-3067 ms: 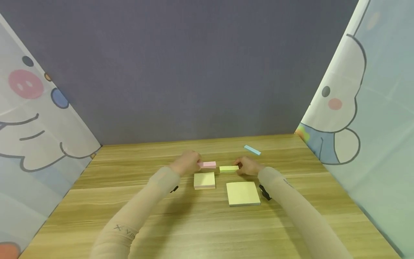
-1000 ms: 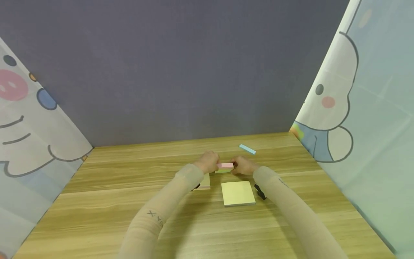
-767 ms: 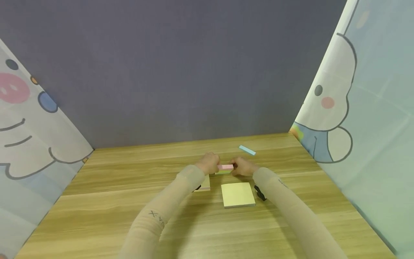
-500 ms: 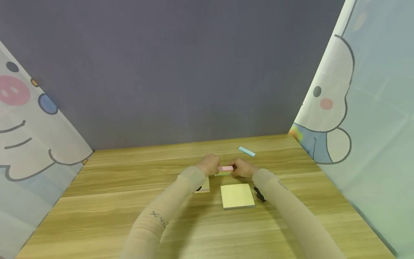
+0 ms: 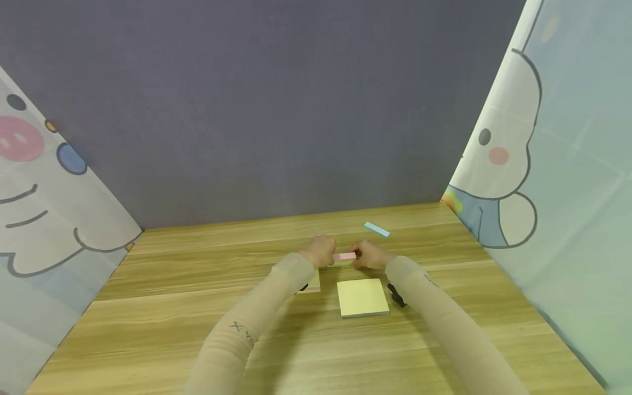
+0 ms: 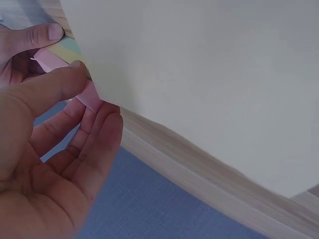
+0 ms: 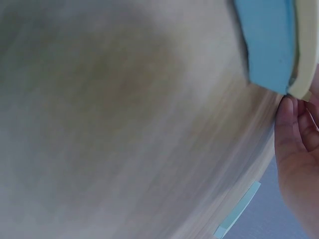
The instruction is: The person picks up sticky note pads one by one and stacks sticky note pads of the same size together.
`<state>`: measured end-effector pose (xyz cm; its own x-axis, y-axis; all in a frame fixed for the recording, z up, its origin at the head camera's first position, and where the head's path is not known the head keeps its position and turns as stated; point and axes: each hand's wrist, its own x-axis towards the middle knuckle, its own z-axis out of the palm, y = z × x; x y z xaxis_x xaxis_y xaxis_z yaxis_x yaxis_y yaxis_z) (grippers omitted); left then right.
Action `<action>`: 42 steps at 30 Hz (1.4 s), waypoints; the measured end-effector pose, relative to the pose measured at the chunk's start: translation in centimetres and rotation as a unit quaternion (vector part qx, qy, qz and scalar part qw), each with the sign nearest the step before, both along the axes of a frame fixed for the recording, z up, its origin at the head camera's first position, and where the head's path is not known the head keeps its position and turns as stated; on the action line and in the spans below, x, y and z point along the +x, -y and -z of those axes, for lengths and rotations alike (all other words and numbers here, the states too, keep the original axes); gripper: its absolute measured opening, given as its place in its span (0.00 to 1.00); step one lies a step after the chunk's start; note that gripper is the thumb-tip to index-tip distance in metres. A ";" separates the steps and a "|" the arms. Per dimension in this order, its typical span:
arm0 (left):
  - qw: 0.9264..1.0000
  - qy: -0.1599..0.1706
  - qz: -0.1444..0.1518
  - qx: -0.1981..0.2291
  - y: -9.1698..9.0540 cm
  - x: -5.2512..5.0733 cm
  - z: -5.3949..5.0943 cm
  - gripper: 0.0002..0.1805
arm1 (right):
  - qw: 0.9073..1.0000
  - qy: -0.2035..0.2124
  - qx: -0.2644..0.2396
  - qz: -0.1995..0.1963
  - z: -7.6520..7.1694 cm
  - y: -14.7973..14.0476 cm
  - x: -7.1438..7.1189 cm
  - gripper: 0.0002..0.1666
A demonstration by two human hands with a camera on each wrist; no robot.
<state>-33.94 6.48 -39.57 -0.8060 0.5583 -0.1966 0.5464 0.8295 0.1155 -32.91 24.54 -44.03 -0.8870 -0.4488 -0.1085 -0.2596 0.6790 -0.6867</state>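
Near the middle of the table, my left hand (image 5: 320, 250) pinches the left end of a narrow pink sticky note pad (image 5: 344, 256). Directly under the pink pad lies a narrow yellow-green sticky note pad (image 5: 339, 264), their long sides lined up. At the other end, my right hand (image 5: 371, 255) pinches the strips between thumb and fingers. In the left wrist view, the right thumb (image 6: 37, 37) lies along the green and yellow edge, and the left fingers (image 6: 102, 144) meet the pink end. The right fingertips (image 7: 288, 112) are partly cut off in the right wrist view.
A large square yellow sticky note pad (image 5: 362, 298) with a blue lower layer lies nearer, to the right. A smaller cream pad (image 5: 313, 283) is partly hidden under the left wrist. A light blue strip pad (image 5: 377, 229) lies farther back, before the dark back wall (image 5: 296, 109).
About three seconds ago the pink pad was apart, left of the yellow-green one; my left hand has since carried it right and onto it. In the last second both hands have barely moved.
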 end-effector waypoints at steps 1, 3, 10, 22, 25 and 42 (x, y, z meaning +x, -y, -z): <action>1.000 0.000 -0.001 -0.001 0.0 0.0 0.0 0.09 | 1.000 0.004 -0.001 0.005 0.0 0.1 0.0 0.16; 1.000 0.000 -0.002 -0.002 0.0 0.1 0.0 0.09 | 1.000 0.014 0.009 0.021 0.0 0.4 0.1 0.16; 1.000 0.005 -0.009 -0.002 -0.1 0.1 0.0 0.08 | 1.000 0.005 0.015 0.023 0.1 0.5 0.3 0.17; 1.000 0.019 -0.014 0.019 -0.1 0.0 0.3 0.05 | 0.999 0.023 -0.006 0.027 -0.1 0.4 0.2 0.15; 1.000 0.012 -0.010 0.019 0.0 -0.1 0.5 0.03 | 0.999 0.022 -0.003 0.028 -0.1 0.4 0.2 0.15; 1.000 -0.010 0.013 -0.024 0.0 -0.1 1.0 0.07 | 0.999 0.023 0.002 0.026 -0.3 0.5 0.0 0.16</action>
